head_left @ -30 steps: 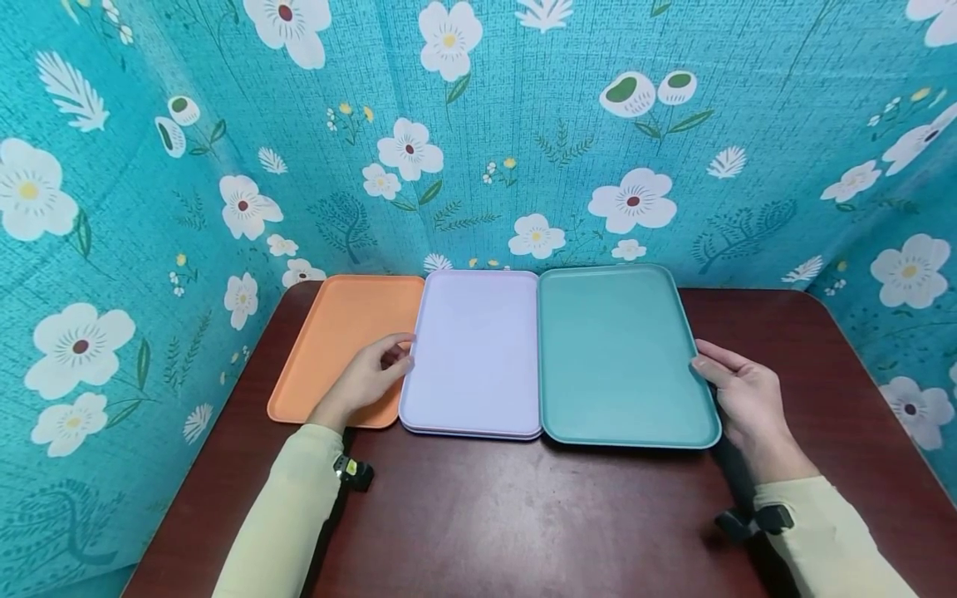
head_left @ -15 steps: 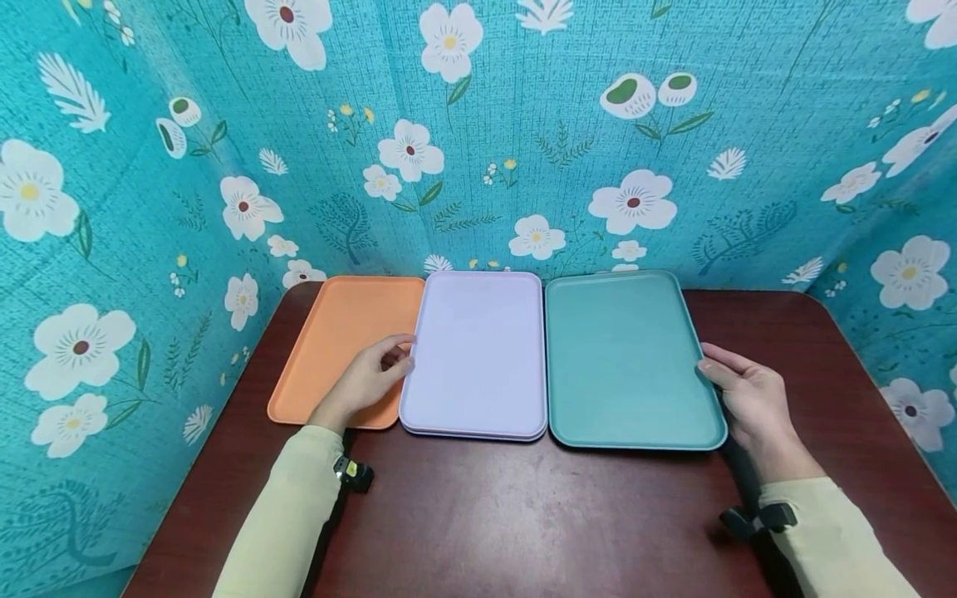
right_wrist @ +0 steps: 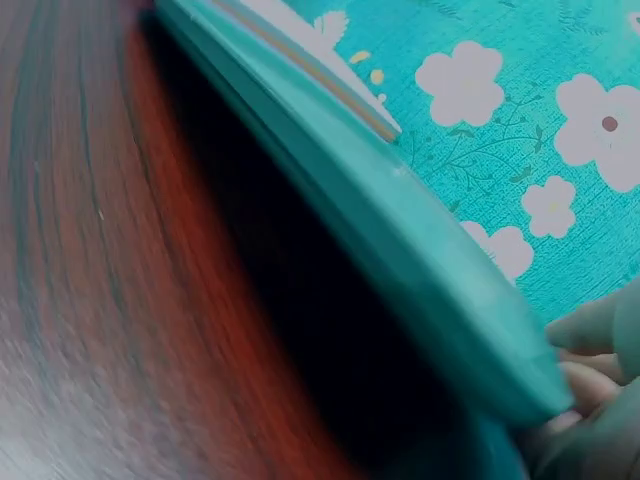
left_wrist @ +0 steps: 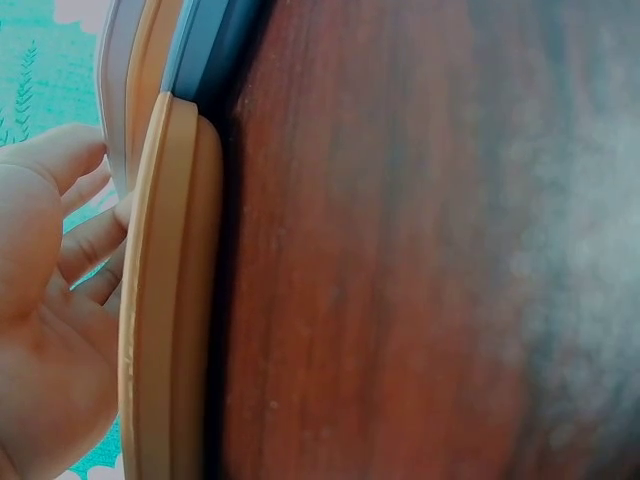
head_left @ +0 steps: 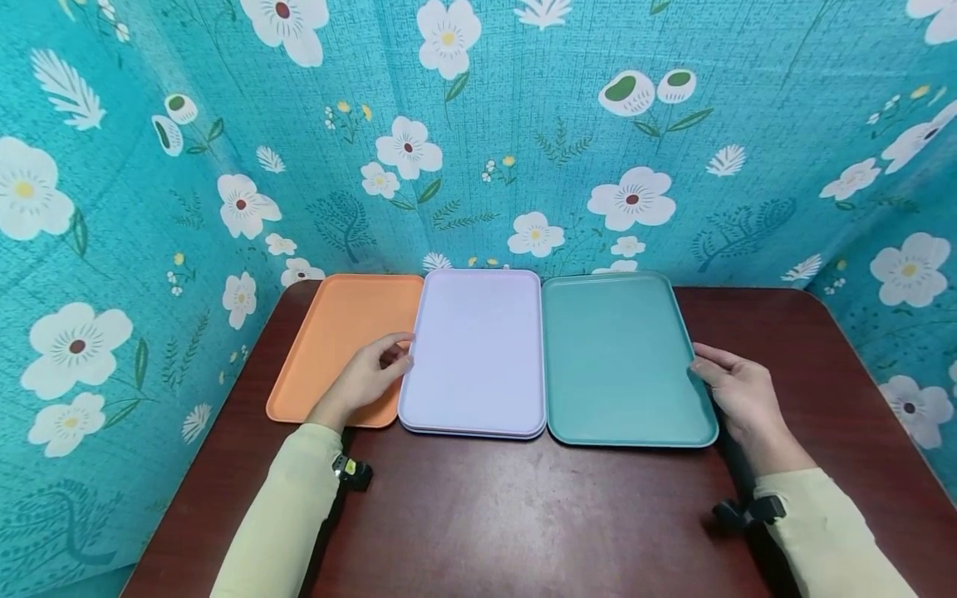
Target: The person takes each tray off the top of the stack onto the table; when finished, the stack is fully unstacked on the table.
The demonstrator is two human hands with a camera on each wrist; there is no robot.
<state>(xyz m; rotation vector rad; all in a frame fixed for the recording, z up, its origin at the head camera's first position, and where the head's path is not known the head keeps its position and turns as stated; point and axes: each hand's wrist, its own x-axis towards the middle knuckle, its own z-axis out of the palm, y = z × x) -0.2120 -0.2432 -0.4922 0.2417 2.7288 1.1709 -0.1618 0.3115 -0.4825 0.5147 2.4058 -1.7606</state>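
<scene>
Three trays show side by side: an orange tray (head_left: 351,320), a lavender tray (head_left: 478,349) on a low stack, and a green tray (head_left: 624,357). My left hand (head_left: 366,374) reaches over the orange tray and holds the lavender tray's left edge with thumb and fingers. In the left wrist view an orange rim and a blue rim (left_wrist: 205,50) show beside the lavender edge. My right hand (head_left: 740,394) pinches the green tray's right edge, thumb on top, other fingers partly hidden. In the right wrist view a dark gap lies under the green tray's raised edge.
The trays sit at the back of a dark reddish-brown table (head_left: 478,515). Close behind and on both sides hangs a teal floral cloth (head_left: 478,108). Each wrist carries a small black camera (head_left: 353,473).
The green tray first moved right, away from the lavender tray, opening its right side, then shifted slightly back left and lower with my right hand. My left hand has stayed in place.
</scene>
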